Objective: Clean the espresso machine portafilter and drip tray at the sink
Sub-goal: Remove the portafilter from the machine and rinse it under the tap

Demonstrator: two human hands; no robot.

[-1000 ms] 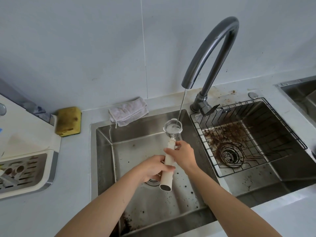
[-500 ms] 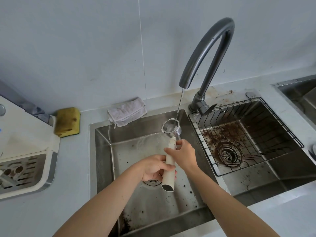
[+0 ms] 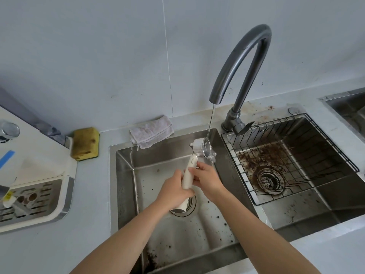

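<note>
My left hand [image 3: 173, 189] and right hand [image 3: 206, 181] both grip portafilter [image 3: 190, 169] handle, its head under the tap [image 3: 243, 56] stream over the sink [image 3: 126, 175]; I'd roll it slowly, rinse every side

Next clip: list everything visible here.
portafilter: one, white handle with metal head, under the water stream
faucet: one, dark grey, behind the basins
left basin: one, steel, speckled with grounds
right basin: one, steel, brown-stained
wire rack: one, black, in right basin
sponge: one, yellow, counter at back left
cloth: one, pale, folded behind left basin
espresso machine: one, white, far left
drip tray: one, silver grille, at machine's base
left hand, right hand: both grip portafilter handle
</note>
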